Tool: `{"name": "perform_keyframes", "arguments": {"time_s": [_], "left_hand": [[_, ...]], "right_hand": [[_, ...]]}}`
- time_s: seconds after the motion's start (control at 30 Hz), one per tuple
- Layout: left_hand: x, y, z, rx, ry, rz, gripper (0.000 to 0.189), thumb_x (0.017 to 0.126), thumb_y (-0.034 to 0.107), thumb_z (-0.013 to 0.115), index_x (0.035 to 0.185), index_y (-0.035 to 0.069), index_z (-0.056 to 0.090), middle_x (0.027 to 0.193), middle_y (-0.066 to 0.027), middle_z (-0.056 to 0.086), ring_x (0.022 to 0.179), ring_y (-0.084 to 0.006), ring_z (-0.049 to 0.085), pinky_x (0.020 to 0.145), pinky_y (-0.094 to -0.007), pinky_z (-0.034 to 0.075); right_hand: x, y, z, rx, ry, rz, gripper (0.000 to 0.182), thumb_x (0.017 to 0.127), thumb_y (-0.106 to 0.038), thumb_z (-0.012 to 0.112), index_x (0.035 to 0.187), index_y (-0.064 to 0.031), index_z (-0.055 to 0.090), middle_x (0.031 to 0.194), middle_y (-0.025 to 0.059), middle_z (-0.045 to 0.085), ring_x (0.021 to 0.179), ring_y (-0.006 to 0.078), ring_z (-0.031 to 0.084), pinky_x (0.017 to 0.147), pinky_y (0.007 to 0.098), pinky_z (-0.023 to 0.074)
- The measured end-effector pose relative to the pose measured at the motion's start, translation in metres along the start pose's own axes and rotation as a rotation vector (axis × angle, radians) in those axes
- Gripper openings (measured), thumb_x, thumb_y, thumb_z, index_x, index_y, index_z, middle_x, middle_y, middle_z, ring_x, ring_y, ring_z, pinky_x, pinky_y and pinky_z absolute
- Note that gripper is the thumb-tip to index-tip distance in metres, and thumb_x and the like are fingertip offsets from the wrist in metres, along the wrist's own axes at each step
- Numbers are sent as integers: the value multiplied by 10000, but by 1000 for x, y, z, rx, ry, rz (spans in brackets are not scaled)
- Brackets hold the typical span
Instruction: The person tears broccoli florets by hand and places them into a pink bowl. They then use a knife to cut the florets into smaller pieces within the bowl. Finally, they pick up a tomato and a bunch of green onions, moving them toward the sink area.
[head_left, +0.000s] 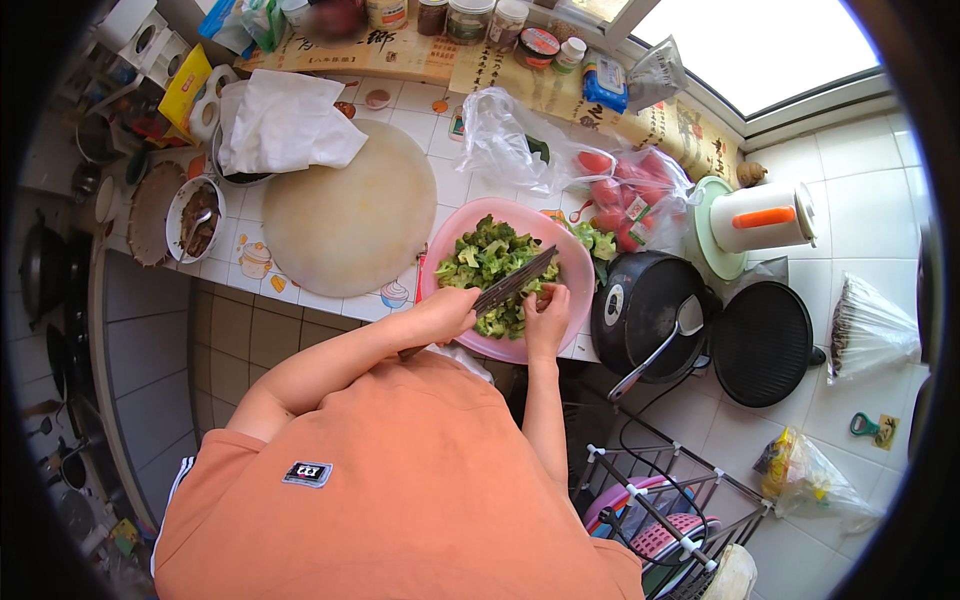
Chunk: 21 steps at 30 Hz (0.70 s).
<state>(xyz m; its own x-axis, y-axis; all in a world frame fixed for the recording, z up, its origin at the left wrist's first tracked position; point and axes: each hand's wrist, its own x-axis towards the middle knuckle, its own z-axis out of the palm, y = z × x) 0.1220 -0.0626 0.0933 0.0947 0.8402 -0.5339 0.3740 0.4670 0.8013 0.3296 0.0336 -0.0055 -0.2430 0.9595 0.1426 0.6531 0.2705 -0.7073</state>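
A pink plastic basin at the counter's front edge holds cut broccoli pieces. My left hand grips a dark-bladed kitchen knife, its blade slanting up and to the right over the basin. Beside the blade, my right hand pinches a piece of broccoli above the basin's right part; the fingers partly hide it. More broccoli lies just outside the basin's right rim. Left of the basin rests a round chopping board with nothing on its visible surface.
A black electric pan with a metal spatula stands right of the basin. Behind are a bag of tomatoes and a clear plastic bag. A white bowl with a spoon and a white cloth are at left.
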Motion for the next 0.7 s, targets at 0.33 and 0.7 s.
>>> {"name": "perform_keyframes", "arguments": {"time_s": [0.33,0.7], "left_hand": [[28,-14,23,45,34,56,95,950,71,483,972,-21,470,611,-156,552,462,-273,583,416,-420,471],[35,-39,33,277,170,298,56,915,38,484,931,-14,469,598,-184,537,505,-355,570,478,-485,446]], "right_hand": [[-8,9,7,33,24,-8,189,830,-47,721,935,-21,566,760,67,561,613,163,549,604,321,484],[-8,15,15,234,38,303,179,908,-106,690,955,-20,540,769,33,588,648,132,549,631,310,479]]}}
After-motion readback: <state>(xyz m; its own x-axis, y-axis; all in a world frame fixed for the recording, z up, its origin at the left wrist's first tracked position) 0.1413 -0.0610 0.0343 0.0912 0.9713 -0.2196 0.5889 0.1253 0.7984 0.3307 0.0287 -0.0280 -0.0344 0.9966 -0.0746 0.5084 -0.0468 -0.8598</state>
